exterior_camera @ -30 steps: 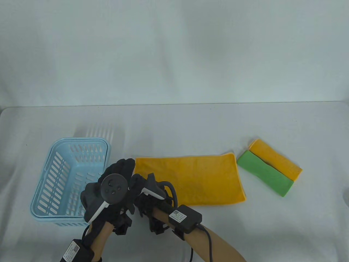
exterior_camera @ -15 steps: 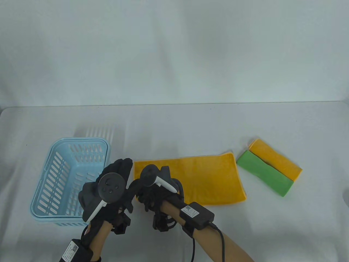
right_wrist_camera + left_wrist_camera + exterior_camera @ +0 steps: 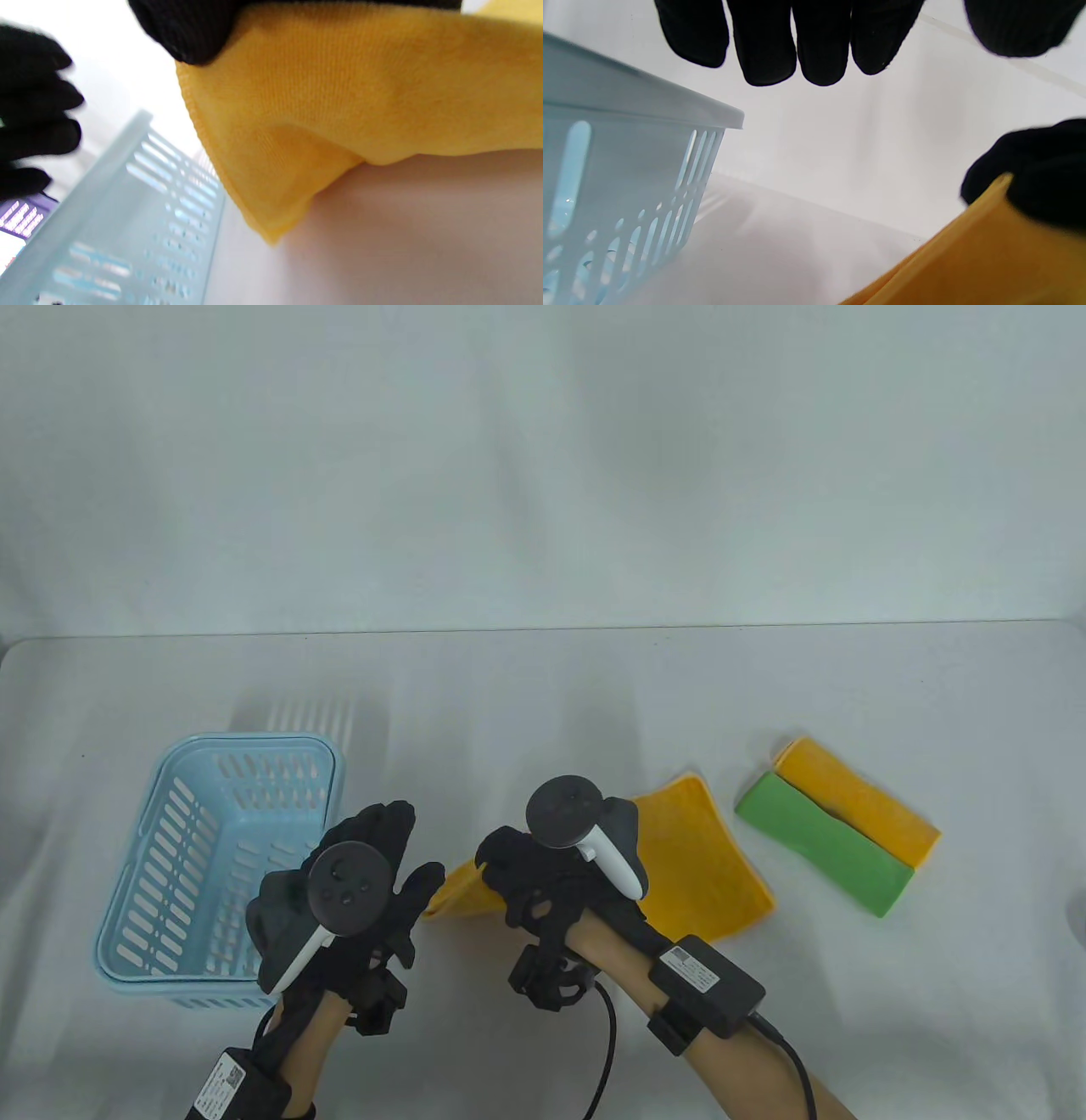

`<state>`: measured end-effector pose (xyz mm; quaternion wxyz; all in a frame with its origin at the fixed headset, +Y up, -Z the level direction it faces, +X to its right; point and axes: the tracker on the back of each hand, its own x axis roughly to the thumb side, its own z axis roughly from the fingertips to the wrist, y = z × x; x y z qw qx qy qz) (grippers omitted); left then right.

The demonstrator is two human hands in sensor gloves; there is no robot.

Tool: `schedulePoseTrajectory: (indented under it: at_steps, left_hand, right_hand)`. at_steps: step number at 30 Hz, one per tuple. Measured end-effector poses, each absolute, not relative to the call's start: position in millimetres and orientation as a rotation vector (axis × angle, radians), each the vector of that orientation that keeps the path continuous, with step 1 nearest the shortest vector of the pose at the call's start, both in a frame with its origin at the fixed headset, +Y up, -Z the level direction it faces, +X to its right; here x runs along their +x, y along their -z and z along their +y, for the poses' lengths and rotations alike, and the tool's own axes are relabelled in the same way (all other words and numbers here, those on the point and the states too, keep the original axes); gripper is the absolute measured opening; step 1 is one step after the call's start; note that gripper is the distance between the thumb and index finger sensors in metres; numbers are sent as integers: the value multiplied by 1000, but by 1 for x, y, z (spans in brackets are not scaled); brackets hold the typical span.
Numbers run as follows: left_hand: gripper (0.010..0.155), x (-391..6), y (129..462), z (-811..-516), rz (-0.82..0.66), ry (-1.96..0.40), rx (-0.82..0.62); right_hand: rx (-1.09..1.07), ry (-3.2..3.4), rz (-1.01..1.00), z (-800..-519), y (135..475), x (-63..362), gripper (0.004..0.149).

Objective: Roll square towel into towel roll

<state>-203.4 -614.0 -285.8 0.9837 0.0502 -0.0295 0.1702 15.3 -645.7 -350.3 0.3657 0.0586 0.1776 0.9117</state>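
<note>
The yellow towel [image 3: 700, 857] lies folded on the table, its left end raised off the surface. My right hand [image 3: 509, 874] grips that left end and holds it up; in the right wrist view the cloth [image 3: 339, 93] hangs below my fingertips [image 3: 191, 34]. My left hand [image 3: 407, 848] is open and holds nothing, just left of the raised end and beside the basket. In the left wrist view its fingers [image 3: 793, 46] hang free, with the towel [image 3: 988, 262] at the lower right.
A light blue slotted basket [image 3: 246, 742] stands on the left, close to my left hand. A folded green towel [image 3: 819, 848] and a folded yellow towel [image 3: 857, 802] lie side by side on the right.
My right hand has taken the towel's left end, lifted it and carried it to the right, so the towel has bunched up. My left hand has stayed near the basket and opened.
</note>
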Motion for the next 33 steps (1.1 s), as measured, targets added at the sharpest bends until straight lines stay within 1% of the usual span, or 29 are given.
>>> schedulePoseTrajectory:
  at_steps: [7,14,20,25,31,33]
  left_hand:
    - [78,-198,287,-617,-108,-355,59]
    - [80,-182,292,-633,-190,-394,-80]
    - [87,-170,299,-652,-231,-416,-207]
    - [94,-159,307,-672,-219,-391,-288]
    - [90,-152,314,-692,-207,-383,-379]
    - [84,-151,315,-695,-193,-374,-387]
  right_hand:
    - [183,-2349,379,-607,352,40,40]
    - [272,-2396,348,-581,349,53,39]
    - [324,-2438,335,-570,343,57,39]
    - [360,-2471,321,-566,337,59,39]
    - [372,-2473,302,-561,334,62,39]
    - [368,-2463,296,-560,334,63,39]
